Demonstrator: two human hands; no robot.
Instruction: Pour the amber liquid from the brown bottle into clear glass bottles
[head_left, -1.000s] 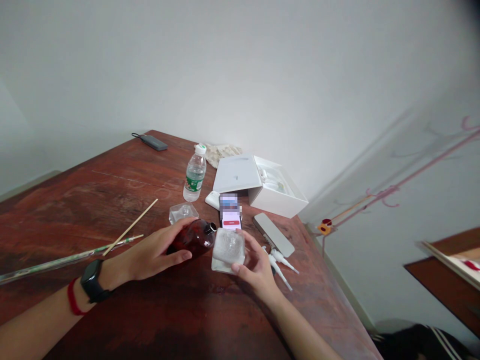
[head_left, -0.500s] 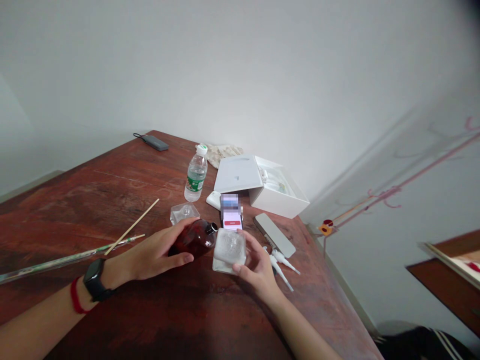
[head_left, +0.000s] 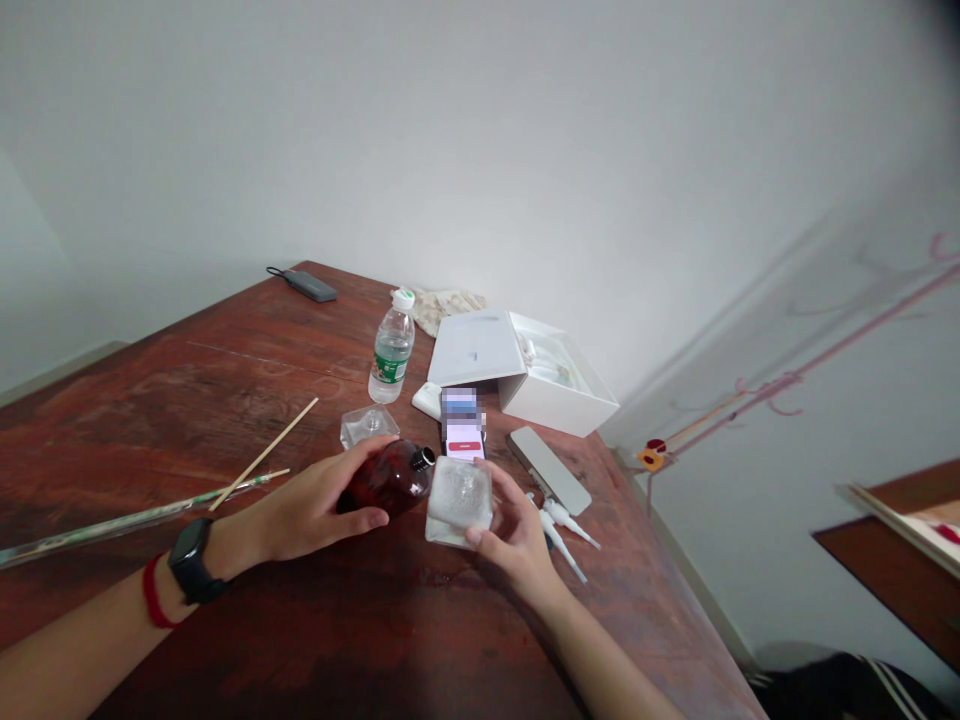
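My left hand (head_left: 330,505) is wrapped round a dark amber bottle (head_left: 394,478), tilted so its uncapped neck points right. My right hand (head_left: 517,540) grips a clear square bottle (head_left: 459,500) by its right side, thumb in front; its frosted-looking square face is turned toward me. The amber bottle's mouth is close to the square bottle's left upper corner; whether they touch I cannot tell. Just behind my left hand lies another clear square piece (head_left: 367,426). White pump heads (head_left: 564,530) with tubes lie to the right of my right hand.
A water bottle (head_left: 391,350) stands behind my hands. Beyond the square bottle are a phone (head_left: 465,440), an open white box (head_left: 559,400) and a grey case (head_left: 551,470). Wooden chopsticks (head_left: 266,452), one in a wrapper, lie left. A grey device (head_left: 307,285) rests at the far corner.
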